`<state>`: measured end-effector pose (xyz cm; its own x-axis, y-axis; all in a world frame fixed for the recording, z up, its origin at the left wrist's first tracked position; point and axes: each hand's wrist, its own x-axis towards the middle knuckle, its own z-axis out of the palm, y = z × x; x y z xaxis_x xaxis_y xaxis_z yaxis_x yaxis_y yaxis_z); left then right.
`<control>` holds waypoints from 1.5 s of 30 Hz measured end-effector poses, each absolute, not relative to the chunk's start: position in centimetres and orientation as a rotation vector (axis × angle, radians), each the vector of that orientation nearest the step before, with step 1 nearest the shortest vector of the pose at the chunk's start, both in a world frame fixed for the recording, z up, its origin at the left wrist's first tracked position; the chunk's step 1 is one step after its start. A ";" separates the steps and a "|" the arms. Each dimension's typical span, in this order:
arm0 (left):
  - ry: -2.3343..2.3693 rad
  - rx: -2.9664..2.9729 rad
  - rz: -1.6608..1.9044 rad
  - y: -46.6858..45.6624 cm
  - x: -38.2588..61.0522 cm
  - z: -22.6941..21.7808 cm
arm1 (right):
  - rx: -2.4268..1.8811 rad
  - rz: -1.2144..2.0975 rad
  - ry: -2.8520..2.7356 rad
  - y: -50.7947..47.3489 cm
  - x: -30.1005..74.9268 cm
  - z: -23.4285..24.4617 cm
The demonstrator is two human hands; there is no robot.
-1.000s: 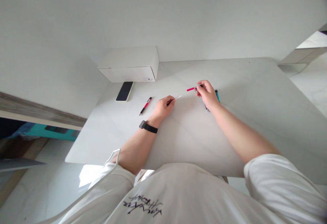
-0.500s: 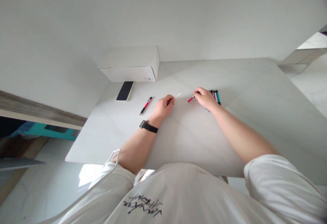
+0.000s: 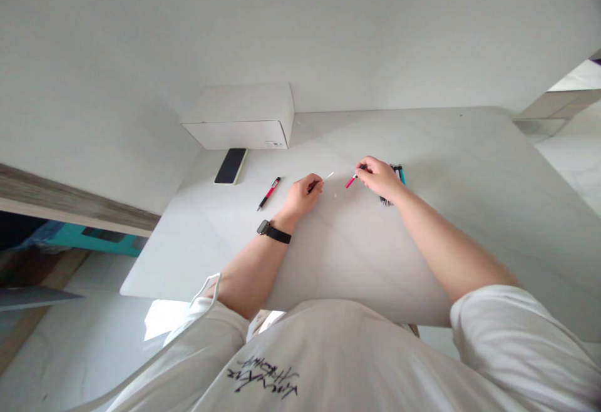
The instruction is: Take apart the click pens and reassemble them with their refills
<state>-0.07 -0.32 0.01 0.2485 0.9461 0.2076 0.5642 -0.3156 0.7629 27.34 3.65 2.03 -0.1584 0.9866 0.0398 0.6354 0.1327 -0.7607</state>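
Note:
My left hand [image 3: 301,198], with a black watch on its wrist, is closed around a dark pen part [image 3: 312,187]. A thin white refill [image 3: 330,175] sticks out from that part toward the right. In my right hand [image 3: 374,175], the fingertips pinch a red pen barrel [image 3: 349,181] with a dark upper end, its red end pointing down and left. A tiny pale piece [image 3: 335,195] lies on the table between the hands. Several pens [image 3: 386,201] lie side by side under my right wrist, partly hidden by it. Left of my left hand lies a red and black pen [image 3: 269,193].
A white box [image 3: 235,135] stands at the back left of the white table [image 3: 357,262], against the wall. In front of the box lies a phone [image 3: 230,166] with a dark screen.
My right hand has shifted slightly, its barrel now tipped a little steeper. The tiny pale piece now shows on the table, apart from the barrel's end. My left hand has hardly moved.

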 end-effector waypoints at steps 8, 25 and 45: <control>1.359 1.984 0.909 -0.3 0.0 0.1 | -1.563 0.807 -2.210 3.1 27.2 1.5; 1.379 1.972 0.849 -0.4 0.1 0.1 | -1.485 0.367 -2.448 2.8 26.2 -0.1; 1.385 1.979 0.880 -0.2 0.3 -0.2 | -1.217 0.305 -2.611 0.7 23.5 1.5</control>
<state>0.27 -0.21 -0.19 0.2498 0.9486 0.1945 0.5788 -0.3073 0.7553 23.53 0.69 1.48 -0.6225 0.7715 0.1316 0.7205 0.6305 -0.2887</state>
